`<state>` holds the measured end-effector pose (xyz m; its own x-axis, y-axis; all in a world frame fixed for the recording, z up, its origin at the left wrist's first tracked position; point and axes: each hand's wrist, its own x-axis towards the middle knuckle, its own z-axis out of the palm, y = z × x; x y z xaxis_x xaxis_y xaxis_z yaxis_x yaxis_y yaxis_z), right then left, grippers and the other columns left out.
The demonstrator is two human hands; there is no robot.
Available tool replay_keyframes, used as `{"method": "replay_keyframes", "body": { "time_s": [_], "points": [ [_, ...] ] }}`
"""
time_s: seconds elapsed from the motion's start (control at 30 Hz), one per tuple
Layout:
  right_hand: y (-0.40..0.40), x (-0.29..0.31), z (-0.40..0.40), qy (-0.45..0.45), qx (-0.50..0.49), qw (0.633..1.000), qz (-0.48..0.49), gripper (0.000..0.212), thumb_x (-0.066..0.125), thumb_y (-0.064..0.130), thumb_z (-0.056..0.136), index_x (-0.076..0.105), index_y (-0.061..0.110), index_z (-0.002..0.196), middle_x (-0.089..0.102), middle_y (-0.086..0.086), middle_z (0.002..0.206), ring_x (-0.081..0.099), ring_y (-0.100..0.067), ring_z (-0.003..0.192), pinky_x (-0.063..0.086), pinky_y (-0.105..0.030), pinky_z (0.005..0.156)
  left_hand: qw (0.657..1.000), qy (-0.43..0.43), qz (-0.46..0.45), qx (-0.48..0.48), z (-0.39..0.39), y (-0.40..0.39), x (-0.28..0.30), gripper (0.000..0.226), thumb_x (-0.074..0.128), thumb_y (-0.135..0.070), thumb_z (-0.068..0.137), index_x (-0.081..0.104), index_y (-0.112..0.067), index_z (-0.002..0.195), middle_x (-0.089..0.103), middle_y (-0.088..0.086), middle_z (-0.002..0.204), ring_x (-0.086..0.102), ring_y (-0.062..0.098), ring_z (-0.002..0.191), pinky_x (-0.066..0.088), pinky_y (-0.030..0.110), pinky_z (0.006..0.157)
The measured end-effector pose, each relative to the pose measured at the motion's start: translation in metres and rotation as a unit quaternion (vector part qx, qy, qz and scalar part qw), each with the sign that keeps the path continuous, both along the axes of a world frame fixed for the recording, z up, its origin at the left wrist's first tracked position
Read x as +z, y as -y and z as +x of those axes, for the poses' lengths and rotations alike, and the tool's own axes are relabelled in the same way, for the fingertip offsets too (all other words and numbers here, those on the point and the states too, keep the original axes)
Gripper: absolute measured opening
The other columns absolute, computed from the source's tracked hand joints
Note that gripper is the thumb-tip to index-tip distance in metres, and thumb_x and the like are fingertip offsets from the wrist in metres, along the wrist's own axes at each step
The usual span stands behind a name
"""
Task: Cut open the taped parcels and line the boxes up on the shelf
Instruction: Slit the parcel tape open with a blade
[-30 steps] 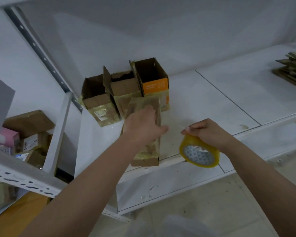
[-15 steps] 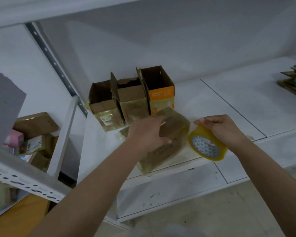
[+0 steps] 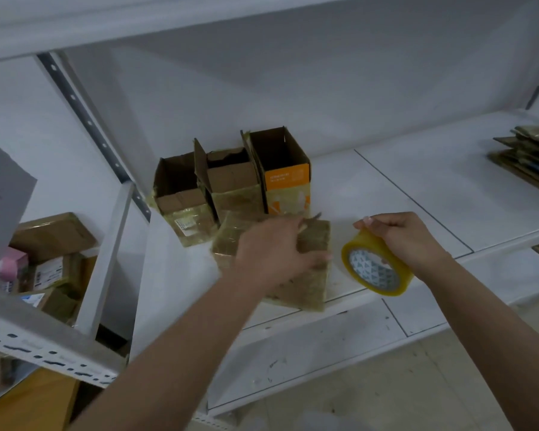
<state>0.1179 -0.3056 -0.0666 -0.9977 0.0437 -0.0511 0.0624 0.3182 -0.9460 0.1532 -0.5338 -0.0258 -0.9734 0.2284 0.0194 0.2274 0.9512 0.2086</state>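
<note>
brown taped cardboard parcel [image 3: 305, 269] lies near the white shelf's [image 3: 386, 194] front edge; our left hand [image 3: 274, 253] grips it, just before three opened cardboard boxes [image 3: 231, 181]. our right hand [image 3: 399, 237] holds a yellow tape roll [image 3: 375, 265].

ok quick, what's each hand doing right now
Left hand: grips the taped parcel on the shelf, fingers curled over its side.
Right hand: holds the yellow tape roll.
</note>
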Motion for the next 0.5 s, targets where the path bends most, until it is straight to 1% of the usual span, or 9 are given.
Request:
{"method": "replay_keyframes", "body": {
  "time_s": [0.03,0.07,0.13,0.17,0.23,0.3,0.33,0.4,0.5],
  "points": [
    [0.001,0.001,0.000,-0.001,0.004,1.000,0.003,0.024,0.062,0.031,0.095,0.077,0.032,0.076,0.073,0.007,0.097,0.068,-0.016,0.094,0.055,-0.040,0.092,1.000,-0.008,-0.023,0.018,0.003,-0.016,-0.006,0.088,0.048,-0.085,0.073,0.048,-0.022,0.135,0.054,-0.001,0.137,0.059,0.024,0.115,0.047,0.036,0.079],
    [0.002,0.002,0.001,-0.002,0.009,1.000,0.008,0.024,0.061,0.031,0.095,0.077,0.032,0.077,0.073,0.006,0.098,0.068,-0.016,0.095,0.054,-0.040,0.093,0.998,-0.004,-0.053,0.029,0.005,-0.028,-0.010,0.091,0.045,-0.084,0.076,0.044,-0.018,0.138,0.045,0.004,0.147,0.058,0.029,0.115,0.047,0.038,0.078],
    [0.003,0.005,0.002,-0.001,0.015,1.000,0.018,0.023,0.061,0.032,0.095,0.077,0.032,0.078,0.073,0.008,0.098,0.067,-0.015,0.096,0.054,-0.038,0.093,0.996,0.008,-0.084,0.035,0.009,-0.037,-0.015,0.086,0.048,-0.072,0.084,0.036,-0.012,0.144,0.024,0.007,0.160,0.057,0.033,0.116,0.046,0.038,0.076],
    [0.002,0.007,0.003,-0.002,0.017,1.000,0.020,0.024,0.061,0.032,0.095,0.077,0.032,0.078,0.073,0.010,0.097,0.067,-0.014,0.095,0.053,-0.037,0.092,0.997,0.005,-0.079,0.024,0.010,-0.034,-0.014,0.079,0.050,-0.065,0.086,0.037,-0.012,0.143,0.023,0.007,0.160,0.058,0.033,0.114,0.045,0.037,0.074],
    [0.003,0.010,0.003,-0.002,0.022,0.999,0.025,0.024,0.060,0.032,0.096,0.077,0.032,0.078,0.072,0.013,0.095,0.066,-0.013,0.095,0.053,-0.035,0.091,0.997,-0.003,-0.065,-0.029,0.013,-0.021,-0.010,0.067,0.054,-0.057,0.086,0.046,-0.015,0.137,0.032,0.003,0.156,0.059,0.028,0.110,0.048,0.035,0.074],
    [0.008,0.013,0.003,0.001,0.035,0.999,0.026,0.023,0.060,0.032,0.096,0.078,0.031,0.081,0.072,0.013,0.095,0.066,-0.014,0.095,0.053,-0.035,0.091,0.995,0.023,-0.031,-0.090,0.020,-0.002,-0.005,0.060,0.059,-0.046,0.085,0.049,-0.020,0.138,0.036,-0.004,0.155,0.055,0.021,0.118,0.050,0.034,0.086],
    [0.012,0.014,0.003,0.002,0.040,0.999,0.023,0.023,0.060,0.031,0.096,0.078,0.031,0.082,0.072,0.013,0.094,0.066,-0.013,0.095,0.053,-0.035,0.090,0.992,0.047,-0.012,-0.115,0.022,0.009,0.000,0.062,0.062,-0.039,0.085,0.046,-0.024,0.143,0.032,-0.009,0.157,0.050,0.017,0.126,0.047,0.030,0.093],
    [0.020,0.017,0.004,0.003,0.050,0.999,0.021,0.022,0.061,0.031,0.096,0.078,0.031,0.082,0.071,0.017,0.091,0.066,-0.009,0.092,0.052,-0.030,0.084,0.986,0.087,-0.003,-0.144,0.025,0.033,0.008,0.070,0.063,-0.027,0.085,0.036,-0.029,0.150,0.024,-0.018,0.158,0.039,0.009,0.136,0.041,0.024,0.098],
    [0.033,0.023,0.005,0.002,0.072,0.997,0.023,0.022,0.062,0.033,0.095,0.078,0.032,0.080,0.072,0.018,0.090,0.066,-0.004,0.085,0.049,-0.020,0.070,0.981,0.116,-0.012,-0.156,0.026,0.066,0.015,0.072,0.063,-0.014,0.087,0.033,-0.034,0.150,0.024,-0.023,0.156,0.033,0.004,0.140,0.038,0.033,0.109]
  ]
}}
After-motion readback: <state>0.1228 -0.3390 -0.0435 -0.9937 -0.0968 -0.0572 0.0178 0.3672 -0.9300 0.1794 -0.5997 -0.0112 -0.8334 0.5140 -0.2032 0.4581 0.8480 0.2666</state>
